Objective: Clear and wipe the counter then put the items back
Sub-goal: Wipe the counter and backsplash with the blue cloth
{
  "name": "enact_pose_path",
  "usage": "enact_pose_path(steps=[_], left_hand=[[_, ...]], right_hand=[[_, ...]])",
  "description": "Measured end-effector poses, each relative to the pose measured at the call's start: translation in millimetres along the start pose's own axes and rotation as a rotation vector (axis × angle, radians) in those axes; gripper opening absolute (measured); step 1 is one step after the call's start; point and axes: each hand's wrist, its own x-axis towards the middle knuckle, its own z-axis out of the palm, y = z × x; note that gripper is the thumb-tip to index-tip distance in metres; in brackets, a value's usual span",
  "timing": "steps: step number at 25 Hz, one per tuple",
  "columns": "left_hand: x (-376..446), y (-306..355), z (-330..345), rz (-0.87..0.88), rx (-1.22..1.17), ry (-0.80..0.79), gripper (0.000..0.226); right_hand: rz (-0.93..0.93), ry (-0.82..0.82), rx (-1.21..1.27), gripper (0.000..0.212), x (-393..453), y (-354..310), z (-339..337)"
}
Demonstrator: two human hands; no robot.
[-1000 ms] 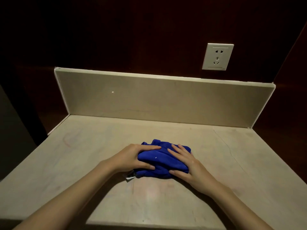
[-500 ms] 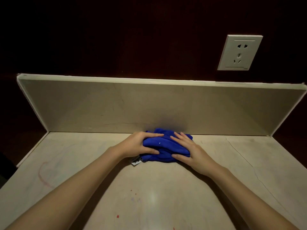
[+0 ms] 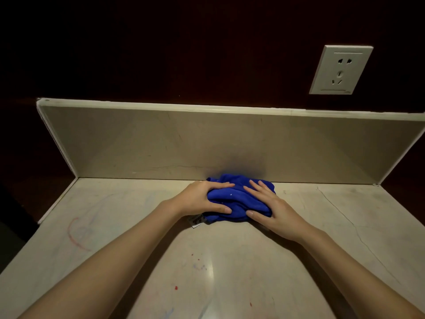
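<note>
A bunched blue cloth [image 3: 232,197] lies on the beige stone counter [image 3: 230,261], pushed up against the foot of the backsplash. My left hand [image 3: 200,199] grips the cloth's left end, fingers over the top and thumb along its front. My right hand [image 3: 272,207] presses on its right half with fingers spread and fairly straight. A white tag [image 3: 196,221] sticks out from under the cloth by my left wrist. Red and blue marks [image 3: 77,236] stain the counter at the left and near the front.
A beige backsplash [image 3: 207,143] runs along the back and both sides of the counter. On the dark wall above it at the right sits a white power socket [image 3: 340,70]. A thin crack [image 3: 345,222] crosses the counter's right part.
Both hands have pushed the cloth away from me, from the middle of the counter to the backsplash. The grip on it looks the same.
</note>
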Motion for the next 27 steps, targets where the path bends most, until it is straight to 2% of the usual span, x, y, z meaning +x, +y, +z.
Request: enact_pose_path(steps=[9,17,27], left_hand=[[-65.8,32.7,25.9,-0.021,0.043,0.000,0.069],[-152.2,84.2,65.0,-0.024,0.041,0.014,0.068],[-234.9,134.3,103.3,-0.008,0.077,0.068,0.070]], right_hand=[[-0.016,-0.044,0.002,0.064,-67.6,-23.1,9.4],[-0.085,-0.078,0.023,0.062,-167.2,-50.7,15.6],[-0.165,-0.055,-0.001,0.065,-258.3,-67.2,32.6]])
